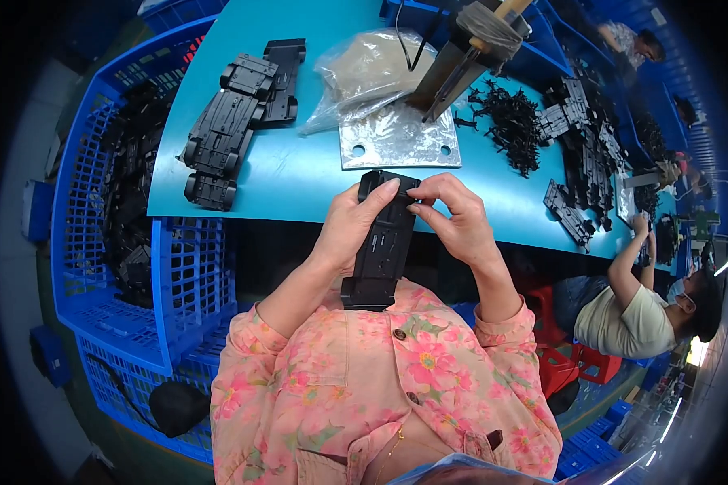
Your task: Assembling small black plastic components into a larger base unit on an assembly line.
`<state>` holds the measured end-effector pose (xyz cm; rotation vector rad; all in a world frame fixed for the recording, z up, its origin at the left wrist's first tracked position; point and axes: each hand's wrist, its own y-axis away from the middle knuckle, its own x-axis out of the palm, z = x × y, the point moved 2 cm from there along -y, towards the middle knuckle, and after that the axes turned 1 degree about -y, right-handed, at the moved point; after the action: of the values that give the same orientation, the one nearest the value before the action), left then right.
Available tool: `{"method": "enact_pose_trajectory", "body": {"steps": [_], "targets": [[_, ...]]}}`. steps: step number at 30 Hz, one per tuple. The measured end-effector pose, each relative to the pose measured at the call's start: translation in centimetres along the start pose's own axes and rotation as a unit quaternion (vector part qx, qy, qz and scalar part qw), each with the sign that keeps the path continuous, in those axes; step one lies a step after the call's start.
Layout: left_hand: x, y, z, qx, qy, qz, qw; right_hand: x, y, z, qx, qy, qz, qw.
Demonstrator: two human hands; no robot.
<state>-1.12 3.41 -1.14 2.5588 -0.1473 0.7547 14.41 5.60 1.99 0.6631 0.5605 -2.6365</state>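
Note:
My left hand point(348, 222) is closed around a long black plastic toy-car chassis point(383, 252), its thumb pressed on the upper part. The chassis stands lengthwise before my chest, just off the near table edge. At its upper right corner, my right hand point(459, 218) has thumb and forefinger bent together in a pinch. Whatever lies between those fingertips is too small and dark to make out. Just beyond my hands, a shiny metal base plate point(396, 149) with round holes carries an upright metal press-like fixture point(453, 69).
Several finished-looking black chassis point(225, 125) lie overlapped at left on the blue-green table point(299, 182). A clear plastic bag point(372, 69) sits behind the plate. Small black parts point(510, 121) and more chassis point(586, 149) are heaped right. Blue crates point(194, 283) stand left; a co-worker point(639, 311) sits right.

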Motion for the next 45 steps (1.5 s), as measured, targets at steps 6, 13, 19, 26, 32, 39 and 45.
{"method": "enact_pose_trajectory", "body": {"steps": [6, 13, 19, 26, 32, 39, 45], "targets": [[0.0, 0.5, -0.3, 0.043, 0.004, -0.012, 0.999, 0.7, 0.1, 1.1, -0.05, 0.042, -0.049, 0.997], [0.0, 1.0, -0.5, 0.073, -0.024, -0.021, 0.997, 1.2, 0.8, 0.7, -0.097, 0.042, -0.093, 0.99], [0.2, 1.2, -0.9, 0.085, -0.05, -0.017, 0.995, 0.8, 0.8, 1.1, -0.093, 0.052, -0.075, 0.992], [0.4, 1.3, -1.3, 0.072, -0.024, -0.019, 0.997, 0.2, -0.1, 1.4, -0.073, 0.047, -0.029, 0.996], [-0.2, 1.0, -1.0, 0.118, -0.065, -0.036, 0.99, 1.3, 0.2, 2.5, -0.143, 0.19, -0.075, 0.968], [0.0, 1.0, -2.9, 0.167, -0.138, -0.046, 0.975, 2.2, -0.2, 2.9, -0.158, 0.21, -0.114, 0.958], [0.3, 1.7, -4.3, 0.251, -0.433, -0.089, 0.861, 2.7, 0.0, 2.7, -0.077, 0.073, -0.055, 0.993]]}}
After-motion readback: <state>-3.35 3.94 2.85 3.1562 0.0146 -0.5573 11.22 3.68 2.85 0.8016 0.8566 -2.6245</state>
